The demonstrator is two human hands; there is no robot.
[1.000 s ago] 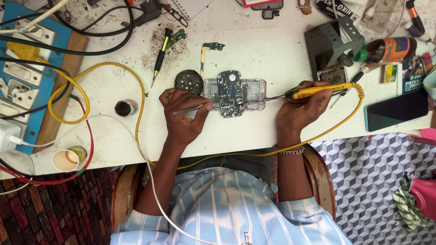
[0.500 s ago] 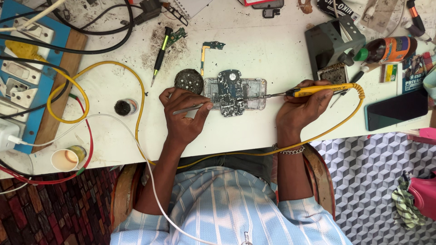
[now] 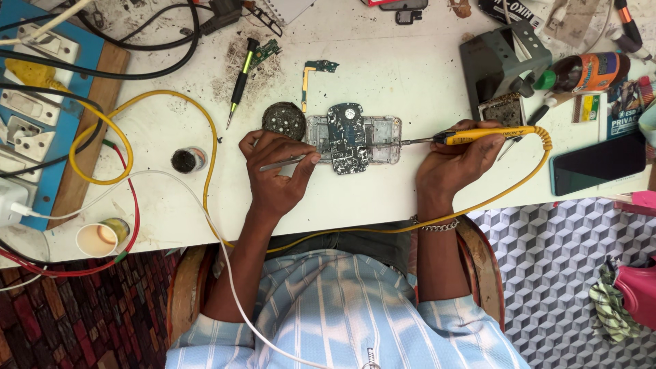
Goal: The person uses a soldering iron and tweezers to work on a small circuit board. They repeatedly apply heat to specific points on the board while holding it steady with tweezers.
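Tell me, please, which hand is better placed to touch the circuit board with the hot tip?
The right hand. It grips the yellow soldering iron, whose tip already points at the circuit board from the right. The left hand holds only tweezers at the board's left edge.

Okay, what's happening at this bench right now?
A seated person is working on a circuit board clamped in a clear holder on a white table. The right hand holds a yellow-handled soldering iron with its tip at the board's right side. The left hand holds metal tweezers pointed at the board's left edge. A screwdriver, a round metal part and a dark phone lie nearby.
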